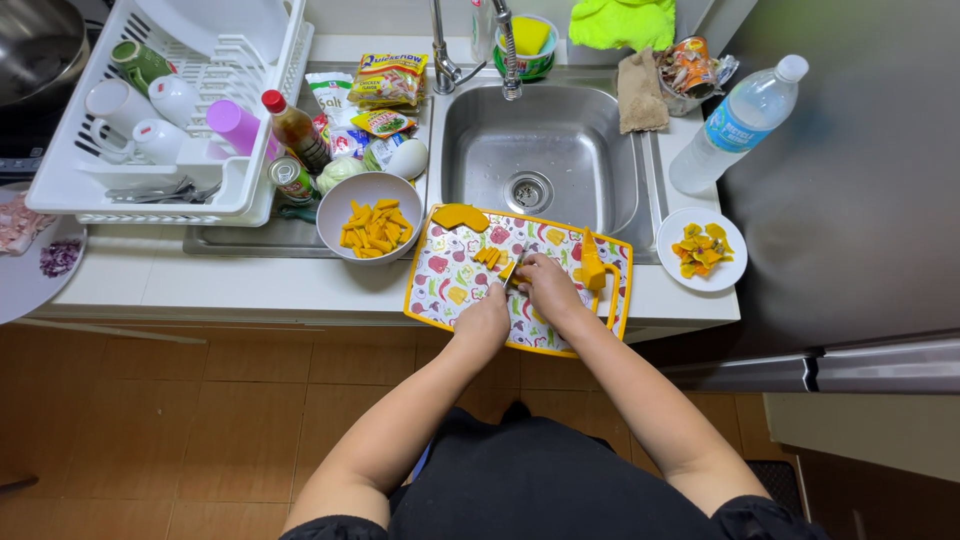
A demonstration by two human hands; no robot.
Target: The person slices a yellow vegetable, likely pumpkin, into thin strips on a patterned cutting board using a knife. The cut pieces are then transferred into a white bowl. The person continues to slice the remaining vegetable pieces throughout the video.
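Note:
A patterned cutting board with a yellow rim point(450, 285) lies on the counter, partly over the sink's front edge. My left hand point(485, 318) rests on the board beside small orange cut pieces point(488, 257). My right hand point(545, 283) grips a knife whose blade point(515, 266) meets those pieces. A bigger orange chunk point(460, 215) lies at the board's far edge, and another orange piece point(592, 266) lies right of my right hand. Left of the board, a grey bowl point(340, 195) holds several orange sticks.
A steel sink point(545, 150) with faucet is behind the board. A white plate of peelings point(703, 250) and a water bottle point(735, 120) stand at the right. Left are a dish rack with cups point(150, 110), a sauce bottle point(295, 128), a can, packets and an egg.

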